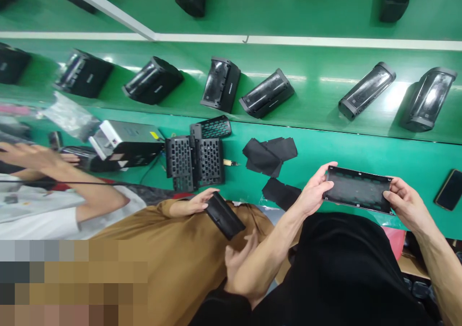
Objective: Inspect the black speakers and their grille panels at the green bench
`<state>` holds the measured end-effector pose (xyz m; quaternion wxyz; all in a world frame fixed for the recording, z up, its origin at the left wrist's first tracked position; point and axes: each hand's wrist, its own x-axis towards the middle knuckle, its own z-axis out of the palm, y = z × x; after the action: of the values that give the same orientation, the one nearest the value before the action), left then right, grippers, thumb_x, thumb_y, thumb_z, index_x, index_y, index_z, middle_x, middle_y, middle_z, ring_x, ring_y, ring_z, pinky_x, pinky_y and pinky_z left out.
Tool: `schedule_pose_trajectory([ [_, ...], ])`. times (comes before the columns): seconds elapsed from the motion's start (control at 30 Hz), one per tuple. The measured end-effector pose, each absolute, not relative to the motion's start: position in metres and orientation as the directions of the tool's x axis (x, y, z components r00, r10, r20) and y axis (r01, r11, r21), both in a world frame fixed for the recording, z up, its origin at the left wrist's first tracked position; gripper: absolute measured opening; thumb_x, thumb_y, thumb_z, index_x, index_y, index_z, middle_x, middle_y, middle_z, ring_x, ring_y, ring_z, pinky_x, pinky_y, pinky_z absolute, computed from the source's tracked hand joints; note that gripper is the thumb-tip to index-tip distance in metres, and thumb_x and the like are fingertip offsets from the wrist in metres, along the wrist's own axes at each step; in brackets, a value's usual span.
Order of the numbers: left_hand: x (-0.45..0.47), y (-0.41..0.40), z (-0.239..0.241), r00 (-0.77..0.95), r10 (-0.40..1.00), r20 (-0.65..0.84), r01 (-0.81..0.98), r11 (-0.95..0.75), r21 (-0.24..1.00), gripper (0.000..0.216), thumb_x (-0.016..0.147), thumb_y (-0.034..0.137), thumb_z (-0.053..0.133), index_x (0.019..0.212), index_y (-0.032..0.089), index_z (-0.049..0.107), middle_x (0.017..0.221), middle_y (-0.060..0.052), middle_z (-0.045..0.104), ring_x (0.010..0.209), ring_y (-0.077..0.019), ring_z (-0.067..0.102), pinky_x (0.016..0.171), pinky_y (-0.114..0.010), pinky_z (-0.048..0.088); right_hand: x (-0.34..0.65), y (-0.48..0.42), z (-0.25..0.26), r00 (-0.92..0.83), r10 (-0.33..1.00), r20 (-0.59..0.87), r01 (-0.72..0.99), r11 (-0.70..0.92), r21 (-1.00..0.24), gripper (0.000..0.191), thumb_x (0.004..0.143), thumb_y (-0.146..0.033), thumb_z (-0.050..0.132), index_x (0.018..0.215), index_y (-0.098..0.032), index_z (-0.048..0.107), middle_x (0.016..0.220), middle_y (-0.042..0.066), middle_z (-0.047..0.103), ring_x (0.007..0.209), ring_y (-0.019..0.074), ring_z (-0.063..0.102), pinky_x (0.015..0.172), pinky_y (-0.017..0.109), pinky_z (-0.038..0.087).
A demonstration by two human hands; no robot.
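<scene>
Between my two hands is a black rectangular speaker grille panel (357, 190), its inner side facing up, with small fixing points along its edges. My left hand (317, 189) grips its left end, thumb over the rim. My right hand (406, 201) pinches the opposite end, thumb on top. Left of my left hand, black cloth sheets (269, 155) lie overlapped on the green bench, and another black sheet (281, 193) lies near the bench edge, partly behind my forearm.
A co-worker beside me holds a black panel (224, 215). Stacked perforated grilles (211, 160) and a grey metal box (132, 140) stand on the bench to the left. Black speakers (269, 92) line the green conveyor (314, 90) beyond. A phone (449, 189) lies at the right.
</scene>
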<state>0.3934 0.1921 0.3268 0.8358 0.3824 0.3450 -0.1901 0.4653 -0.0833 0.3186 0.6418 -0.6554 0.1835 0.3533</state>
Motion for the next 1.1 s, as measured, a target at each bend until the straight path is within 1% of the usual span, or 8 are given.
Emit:
schedule_pose_trajectory([
  [0.07,0.3932,0.1930,0.3276,0.690,-0.049,-0.722,0.581,0.632,0.513,0.074,0.075,0.020,0.072,0.148,0.023,0.058,0.096,0.000,0.068,0.073,-0.0126,0.058,0.066,-0.023,0.048,0.4643,-0.0840,0.3179,0.679,0.224,-0.699,-0.695,-0.109,-0.710,0.051,0.070,-0.048,0.099,0.101,-0.025,0.066,0.081,-0.003,0.057,0.073,0.0145,0.050,0.067,0.024,0.046],
  [0.13,0.3932,0.1938,0.3283,0.691,-0.053,-0.721,0.584,0.629,0.513,0.076,0.074,0.020,0.072,0.148,0.024,0.058,0.095,0.000,0.067,0.072,-0.0124,0.057,0.066,-0.023,0.047,0.4634,-0.0848,0.3170,0.675,0.226,-0.702,-0.698,-0.112,-0.707,0.050,0.071,-0.048,0.099,0.102,-0.025,0.066,0.082,-0.003,0.058,0.074,0.0148,0.051,0.068,0.025,0.046],
  [0.3,0.3934,0.1944,0.3288,0.690,-0.045,-0.723,0.578,0.635,0.513,0.075,0.074,0.021,0.072,0.148,0.024,0.060,0.093,0.001,0.065,0.073,-0.0124,0.056,0.067,-0.023,0.046,0.4626,-0.0848,0.3160,0.680,0.208,-0.703,-0.698,-0.110,-0.708,0.047,0.074,-0.047,0.098,0.099,-0.026,0.064,0.077,-0.005,0.049,0.067,0.0123,0.042,0.060,0.023,0.038],
  [0.4,0.3929,0.1940,0.3275,0.691,-0.051,-0.721,0.575,0.643,0.506,0.078,0.073,0.021,0.071,0.150,0.025,0.058,0.094,0.001,0.065,0.073,-0.0129,0.056,0.065,-0.024,0.045,0.4626,-0.0835,0.3158,0.683,0.205,-0.701,-0.696,-0.107,-0.710,0.044,0.076,-0.048,0.096,0.099,-0.026,0.064,0.076,-0.005,0.048,0.064,0.0120,0.039,0.056,0.023,0.036],
  [0.77,0.3903,0.1929,0.3247,0.705,-0.046,-0.708,0.561,0.646,0.517,0.079,0.071,0.019,0.070,0.149,0.025,0.059,0.099,-0.001,0.070,0.080,-0.0154,0.061,0.074,-0.026,0.050,0.4632,-0.0836,0.3157,0.679,0.198,-0.707,-0.698,-0.124,-0.706,0.045,0.078,-0.052,0.094,0.096,-0.025,0.063,0.073,-0.006,0.047,0.061,0.0105,0.039,0.053,0.022,0.035],
  [0.9,0.3908,0.1919,0.3248,0.711,-0.047,-0.702,0.541,0.673,0.503,0.079,0.070,0.019,0.070,0.147,0.025,0.061,0.101,-0.002,0.071,0.079,-0.0152,0.061,0.074,-0.026,0.050,0.4629,-0.0825,0.3163,0.682,0.192,-0.706,-0.698,-0.120,-0.706,0.046,0.078,-0.052,0.095,0.096,-0.025,0.062,0.072,-0.006,0.046,0.059,0.0108,0.040,0.052,0.022,0.035],
  [0.97,0.3910,0.1916,0.3239,0.710,-0.043,-0.703,0.540,0.674,0.504,0.076,0.072,0.021,0.071,0.147,0.025,0.062,0.100,-0.002,0.070,0.078,-0.0152,0.060,0.074,-0.026,0.050,0.4629,-0.0821,0.3165,0.684,0.188,-0.705,-0.697,-0.118,-0.708,0.046,0.077,-0.052,0.095,0.096,-0.025,0.062,0.072,-0.006,0.047,0.059,0.0112,0.040,0.051,0.023,0.034],
  [1.1,0.3917,0.1914,0.3230,0.706,-0.032,-0.707,0.547,0.659,0.516,0.073,0.073,0.022,0.070,0.146,0.026,0.064,0.097,-0.001,0.068,0.074,-0.0140,0.056,0.069,-0.025,0.047,0.4636,-0.0817,0.3173,0.685,0.186,-0.705,-0.698,-0.109,-0.707,0.047,0.076,-0.053,0.096,0.096,-0.025,0.063,0.074,-0.005,0.049,0.061,0.0115,0.041,0.054,0.023,0.037],
])
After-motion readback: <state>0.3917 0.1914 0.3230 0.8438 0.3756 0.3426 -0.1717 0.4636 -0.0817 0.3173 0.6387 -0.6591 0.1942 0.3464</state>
